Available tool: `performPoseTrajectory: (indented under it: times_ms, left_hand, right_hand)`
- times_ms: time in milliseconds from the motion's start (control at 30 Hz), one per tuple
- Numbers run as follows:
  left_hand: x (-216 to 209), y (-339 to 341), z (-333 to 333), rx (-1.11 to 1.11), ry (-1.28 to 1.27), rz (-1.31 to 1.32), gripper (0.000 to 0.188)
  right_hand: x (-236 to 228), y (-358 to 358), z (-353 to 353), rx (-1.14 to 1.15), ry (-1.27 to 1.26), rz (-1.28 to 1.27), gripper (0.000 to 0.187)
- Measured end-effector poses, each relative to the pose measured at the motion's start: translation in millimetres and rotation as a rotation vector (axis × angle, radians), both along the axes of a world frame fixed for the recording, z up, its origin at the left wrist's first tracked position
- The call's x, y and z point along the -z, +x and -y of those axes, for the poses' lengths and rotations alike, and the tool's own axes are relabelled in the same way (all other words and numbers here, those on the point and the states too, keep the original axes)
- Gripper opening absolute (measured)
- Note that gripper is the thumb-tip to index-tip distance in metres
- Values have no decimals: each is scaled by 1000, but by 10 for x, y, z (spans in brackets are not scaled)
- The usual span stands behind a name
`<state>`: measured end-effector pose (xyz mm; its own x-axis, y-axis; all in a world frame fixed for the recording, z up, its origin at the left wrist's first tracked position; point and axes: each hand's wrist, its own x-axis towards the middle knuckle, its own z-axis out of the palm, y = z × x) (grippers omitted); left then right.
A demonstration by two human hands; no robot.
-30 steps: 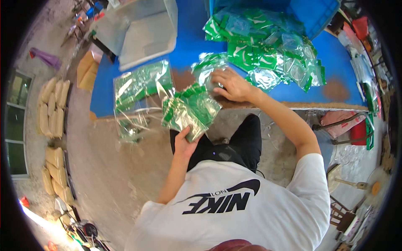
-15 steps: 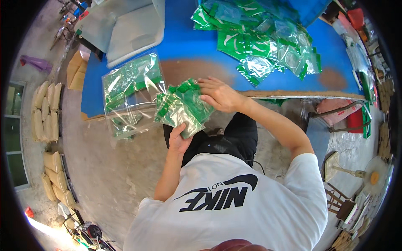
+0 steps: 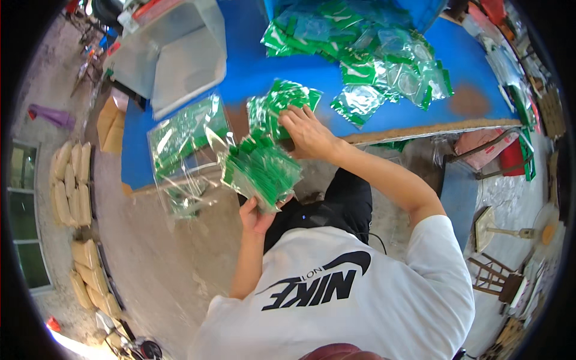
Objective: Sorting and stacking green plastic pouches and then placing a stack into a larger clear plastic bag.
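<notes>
My left hand grips a thick stack of green-and-clear plastic packets by its lower end, thumb on top; the stack fans out above my lap. Just beyond it, my right hand has its fingers curled on the edge of another small bunch of green packets, over the table's near edge. A large clear plastic bag with green packets inside lies left of the stack, hanging partly over the edge. A big loose heap of similar packets covers the table's far middle.
The blue table has brown worn patches and a rough front edge. On its far left stands a translucent plastic bin, tipped toward me. Tan filled sacks are piled on the floor at left. A wooden stool stands at right.
My right hand has come off the held stack, with a bunch of packets now beyond it at the fingers. The stack has spread and tilted, showing its layered edges. The view has shifted slightly.
</notes>
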<state>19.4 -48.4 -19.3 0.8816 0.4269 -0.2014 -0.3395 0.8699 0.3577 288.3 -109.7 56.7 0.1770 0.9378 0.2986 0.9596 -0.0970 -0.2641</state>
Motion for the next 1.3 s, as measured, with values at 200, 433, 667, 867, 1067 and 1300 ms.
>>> performPoseTrajectory:
  times_ms: [200,433,667,867,1067,1300]
  left_hand:
    - [197,-204,-109,62,51,85,72]
    - [-4,10,19,16,32,188,69]
    - [94,-10,9,-15,3,73,71]
    - [259,-241,-67,-11,39,178,69]
    - [53,-415,-79,-22,36,341,58]
    - [111,-463,-165,-98,-9,419,67]
  right_hand:
    - [149,81,192,-299,224,-36,57]
    - [-248,-402,201,390,759,-1293,26]
    - [-188,-329,313,111,242,-894,34]
    - [208,58,39,141,185,196,30]
    - [-19,211,-55,30,467,-71,23]
    - [136,-241,267,-123,276,-151,40]
